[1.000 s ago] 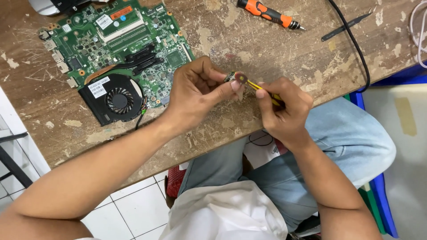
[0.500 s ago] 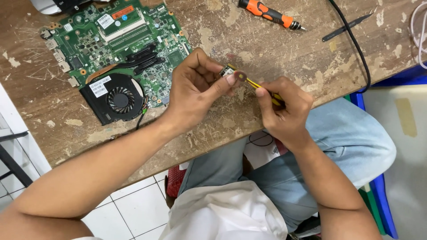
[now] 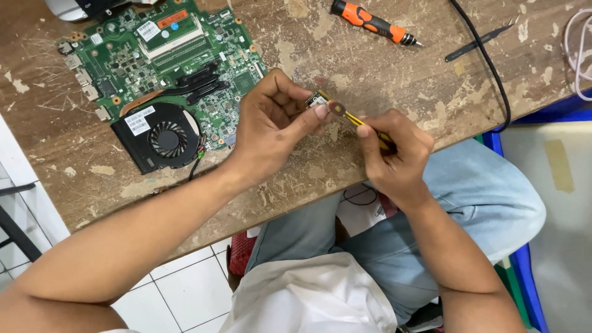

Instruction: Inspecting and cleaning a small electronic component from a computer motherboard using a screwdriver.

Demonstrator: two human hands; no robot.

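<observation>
1. We see a small part [image 3: 319, 98], dark with a pale face, pinched over the table [image 3: 382, 74] just in front of the person's lap.
2. Our left hand [image 3: 271, 126] grasps the part: the thumb presses it from below and the curled fingers close on it from above.
3. Our right hand [image 3: 394, 154] is clenched around a slim yellow-and-black tool [image 3: 357, 121]. Its reddish round tip touches the part, and the shaft runs back into the fist.
4. Both hands sit close together, above the table's near edge.
5. Left of the left hand lies a green circuit board [image 3: 172, 55], flat on the wood.
6. A black fan [image 3: 166, 139] sits at the board's near corner, with copper-coloured and black pipes leading from it across the board.
7. At the far edge lies an orange-and-black screwdriver [image 3: 373, 23], well apart from the hands.
8. Right of it lie black tweezers [image 3: 478, 43], and a black cable [image 3: 493, 74] curves past them and drops over the table's edge.
9. The wooden top is worn, with pale patches where its coating has flaked.
10. Below the table we see jeans [image 3: 487, 197], white cloth [image 3: 308, 296] and a white tiled floor [image 3: 179, 277].
</observation>
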